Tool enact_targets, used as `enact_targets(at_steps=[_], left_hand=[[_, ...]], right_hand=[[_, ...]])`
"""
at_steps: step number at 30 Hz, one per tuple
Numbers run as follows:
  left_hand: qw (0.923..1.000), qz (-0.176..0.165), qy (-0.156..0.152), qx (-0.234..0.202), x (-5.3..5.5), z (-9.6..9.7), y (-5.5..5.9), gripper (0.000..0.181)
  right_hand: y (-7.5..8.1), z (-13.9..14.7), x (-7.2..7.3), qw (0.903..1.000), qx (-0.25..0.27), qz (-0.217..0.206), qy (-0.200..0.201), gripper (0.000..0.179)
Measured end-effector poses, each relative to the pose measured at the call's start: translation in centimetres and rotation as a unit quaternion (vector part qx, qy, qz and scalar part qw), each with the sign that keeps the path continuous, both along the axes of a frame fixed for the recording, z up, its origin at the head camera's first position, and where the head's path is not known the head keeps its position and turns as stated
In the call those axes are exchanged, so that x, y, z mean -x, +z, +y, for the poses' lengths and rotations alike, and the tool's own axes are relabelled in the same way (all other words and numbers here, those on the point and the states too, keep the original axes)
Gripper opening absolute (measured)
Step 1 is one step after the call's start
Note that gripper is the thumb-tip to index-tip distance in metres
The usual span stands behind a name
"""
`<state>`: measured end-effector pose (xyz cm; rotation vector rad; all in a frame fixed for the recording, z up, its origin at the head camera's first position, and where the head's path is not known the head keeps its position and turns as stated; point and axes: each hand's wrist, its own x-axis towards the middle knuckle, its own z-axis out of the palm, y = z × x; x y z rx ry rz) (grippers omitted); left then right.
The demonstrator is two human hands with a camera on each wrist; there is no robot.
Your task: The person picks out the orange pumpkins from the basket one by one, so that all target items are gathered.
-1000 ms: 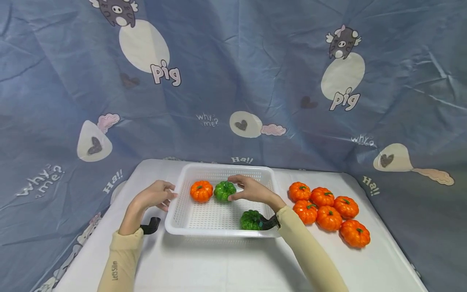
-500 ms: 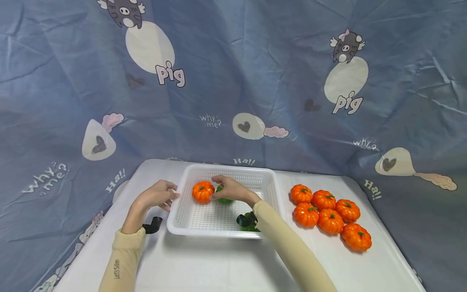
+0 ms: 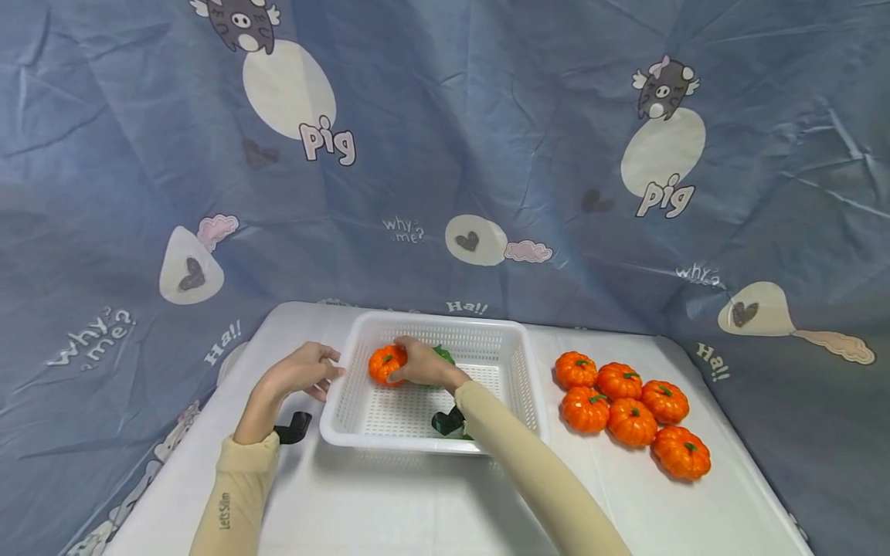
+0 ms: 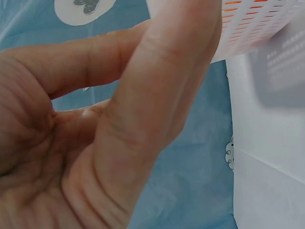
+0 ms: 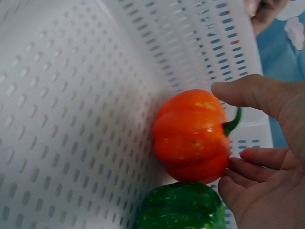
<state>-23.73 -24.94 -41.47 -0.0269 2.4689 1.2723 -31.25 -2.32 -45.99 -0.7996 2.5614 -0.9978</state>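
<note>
A white perforated basket (image 3: 417, 446) stands on the white table. Inside it, an orange toy pumpkin (image 5: 190, 138) with a green stem sits near the left end, beside a green pumpkin (image 5: 178, 207). My right hand (image 3: 420, 363) reaches over that green one, thumb and fingers spread around the orange pumpkin's stem side, fingertips right at its skin. Another green pumpkin (image 3: 466, 435), near the basket's front, is mostly hidden under the right wrist. My left hand (image 3: 306, 369) is at the basket's left rim, fingers loosely bent, fingertips against its outside.
Several orange pumpkins (image 3: 631, 422) lie in a cluster on the table (image 3: 389, 510) right of the basket. A blue cloth (image 3: 417, 139) printed with pigs and words hangs behind and down both sides. Black wrist devices (image 3: 293, 428) are worn on both arms.
My right hand has moved left within the basket, from the green pumpkin to the orange one. Its arm now covers more of the front green pumpkin. The left hand has stayed at the rim.
</note>
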Motion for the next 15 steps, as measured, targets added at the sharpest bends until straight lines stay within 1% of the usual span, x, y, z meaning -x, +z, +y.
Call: enact_targets(at_steps=[5, 6, 7, 12, 15], left_hand=[[1.0000, 0.000, -0.002, -0.003, 0.07, -0.09, -0.06, 0.055], [1.0000, -0.001, -0.001, -0.004, 0.09, -0.11, -0.09, 0.055], [1.0000, 0.000, -0.004, -0.004, 0.08, -0.17, -0.10, 0.055], [1.0000, -0.006, -0.001, -0.003, 0.14, -0.18, -0.13, 0.055], [1.0000, -0.009, 0.003, -0.002, 0.17, -0.08, -0.05, 0.055]], right_hand=[[-0.14, -0.42, 0.11, 0.9997, -0.018, 0.009, -0.015, 0.073], [-0.12, -0.50, 0.11, 0.9996, -0.020, 0.006, -0.017, 0.072], [-0.14, -0.58, 0.14, 0.9995, -0.026, 0.010, -0.018, 0.070], [-0.20, -0.78, 0.22, 0.9981, -0.050, 0.027, -0.024, 0.059], [-0.21, -0.79, 0.20, 0.9973, -0.064, 0.029, -0.023, 0.058]])
